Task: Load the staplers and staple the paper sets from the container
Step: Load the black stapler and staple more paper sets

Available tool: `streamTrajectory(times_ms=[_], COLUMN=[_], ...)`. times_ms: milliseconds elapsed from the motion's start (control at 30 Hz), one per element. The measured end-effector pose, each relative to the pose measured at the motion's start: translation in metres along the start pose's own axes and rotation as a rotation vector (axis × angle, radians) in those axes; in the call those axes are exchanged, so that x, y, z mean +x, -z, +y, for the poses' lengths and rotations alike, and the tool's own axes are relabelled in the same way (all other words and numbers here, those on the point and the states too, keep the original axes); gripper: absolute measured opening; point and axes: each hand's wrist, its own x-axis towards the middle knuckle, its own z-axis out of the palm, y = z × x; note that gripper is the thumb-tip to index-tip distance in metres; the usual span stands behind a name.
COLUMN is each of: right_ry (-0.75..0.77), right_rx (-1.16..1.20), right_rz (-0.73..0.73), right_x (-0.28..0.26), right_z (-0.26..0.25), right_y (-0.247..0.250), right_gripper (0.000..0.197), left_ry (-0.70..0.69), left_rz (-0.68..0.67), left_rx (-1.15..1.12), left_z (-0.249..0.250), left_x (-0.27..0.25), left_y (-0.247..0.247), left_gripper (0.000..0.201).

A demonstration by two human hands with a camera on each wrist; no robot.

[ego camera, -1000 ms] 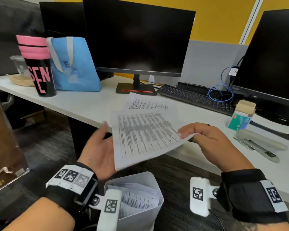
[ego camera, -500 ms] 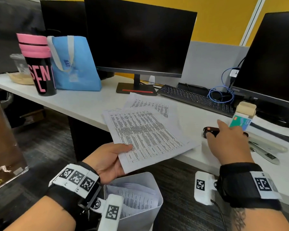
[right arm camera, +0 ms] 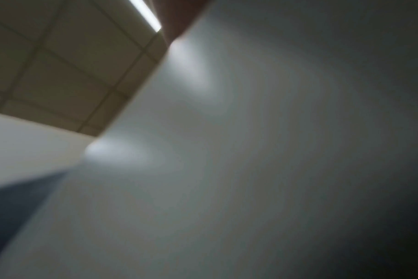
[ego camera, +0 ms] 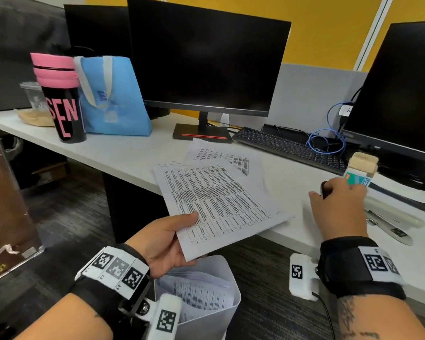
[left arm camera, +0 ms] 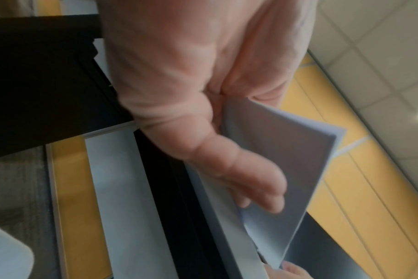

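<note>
Two hands are at work in the head view. My left hand [ego camera: 167, 241] pinches the near corner of a printed paper set [ego camera: 219, 204], thumb on top, so the sheets lie tilted over the near edge of the desk [ego camera: 123, 155]. Another printed sheet [ego camera: 221, 155] lies flat on the desk just beyond it. My right hand [ego camera: 339, 204] is curled over a small dark stapler [ego camera: 325, 188] on the desk to the right; whether it grips or only covers it I cannot tell. A staple box [ego camera: 358, 179] stands just behind that hand, and a pale stapler [ego camera: 390, 214] lies swung open farther right, so loading looks unfinished. The white container [ego camera: 214, 295] sits below the desk edge, near me, with more printed sheets inside.

From the left wrist view, the fingers [left arm camera: 258, 185] curl under the paper set [left arm camera: 298, 151] and clamp it; it is a few sheets thick.

My right wrist view is blurred: only a pale surface and ceiling, no fingers to judge.

I judge the task is early to midway: one set is out and ready for a staple, I see no staple in any sheet, and the container's stack is left.
</note>
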Motion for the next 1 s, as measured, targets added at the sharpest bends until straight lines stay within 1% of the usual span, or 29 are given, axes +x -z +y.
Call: streamTrajectory(times_ms=[33, 67, 100, 133, 167, 233, 267, 333, 367, 400, 433, 467, 500, 567, 600, 667, 733, 800, 867, 900, 1000], right_ry=[-0.067, -0.146, -0.217, -0.260, -0.270, -0.235, -0.226, -0.225, -0.226, -0.224, -0.224, -0.234, -0.246, -0.234, -0.224, -0.225, -0.181, -0.101, -0.062, -0.056, -0.032], right_rx=[0.017, 0.002, -0.061, -0.133, -0.158, -0.062, 0.071, 0.490, 0.702, 0.864, 0.989, 1.087, 1.152, 1.180, 1.178, 1.147, 1.063, 0.975, 0.959, 0.965, 0.976], right_rz=[-0.002, -0.049, -0.117, -0.189, -0.245, -0.266, -0.255, -0.255, -0.279, -0.329, -0.413, -0.524, -0.653, -0.875, -0.958, -1.111, -1.251, -1.303, -1.302, -1.291, -1.248], right_x=[0.000, 0.001, 0.003, 0.005, 0.007, 0.008, 0.008, 0.003, -0.004, -0.013, -0.023, -0.032, -0.041, -0.057, -0.063, -0.075, -0.086, -0.100, -0.113, -0.119, -0.128], right_z=[0.002, 0.003, 0.002, 0.002, 0.002, 0.004, 0.004, -0.003, -0.013, -0.024, -0.034, -0.044, -0.053, -0.065, -0.068, -0.071, -0.073, -0.079, -0.085, -0.090, -0.098], right_y=[0.001, 0.004, 0.007, 0.009, 0.011, 0.013, 0.015, 0.021, 0.027, 0.036, 0.044, 0.052, 0.058, 0.059, 0.055, 0.046, 0.037, 0.030, 0.021, 0.018, 0.013], right_gripper=[0.046, 0.055, 0.054, 0.047, 0.038, 0.029, 0.027, 0.028, 0.027, 0.023, 0.023, 0.034, 0.049, 0.071, 0.072, 0.063, 0.060, 0.046, 0.036, 0.037, 0.055], left_ry=[0.009, 0.011, 0.004, -0.012, -0.038, -0.094, -0.129, -0.220, -0.268, -0.318, -0.368, -0.409, -0.440, -0.499, -0.527, -0.562, -0.576, -0.578, -0.575, -0.568, -0.551], left_rz=[0.009, 0.021, 0.025, 0.027, 0.029, 0.034, 0.035, 0.021, 0.011, 0.007, 0.011, 0.025, 0.046, 0.097, 0.125, 0.164, 0.180, 0.184, 0.164, 0.143, 0.084], left_rx=[0.034, 0.056, 0.071, 0.084, 0.094, 0.102, 0.105, 0.121, 0.124, 0.117, 0.101, 0.073, 0.035, -0.031, -0.058, -0.103, -0.126, -0.136, -0.116, -0.096, -0.010], left_z=[-0.001, -0.002, -0.004, -0.005, -0.005, -0.002, 0.001, 0.010, 0.016, 0.022, 0.030, 0.037, 0.044, 0.056, 0.061, 0.067, 0.069, 0.067, 0.062, 0.059, 0.052], left_x=[-0.002, -0.002, -0.003, -0.003, -0.003, -0.005, -0.006, -0.009, -0.012, -0.014, -0.017, -0.019, -0.022, -0.025, -0.027, -0.030, -0.031, -0.031, -0.030, -0.029, -0.029], left_y=[-0.002, -0.005, -0.007, -0.009, -0.010, -0.014, -0.016, -0.022, -0.026, -0.030, -0.034, -0.037, -0.040, -0.043, -0.044, -0.045, -0.046, -0.047, -0.049, -0.051, -0.057], left_gripper=[0.047, 0.045, 0.043, 0.039, 0.037, 0.034, 0.033, 0.031, 0.031, 0.032, 0.033, 0.035, 0.037, 0.036, 0.033, 0.028, 0.028, 0.029, 0.031, 0.032, 0.032])
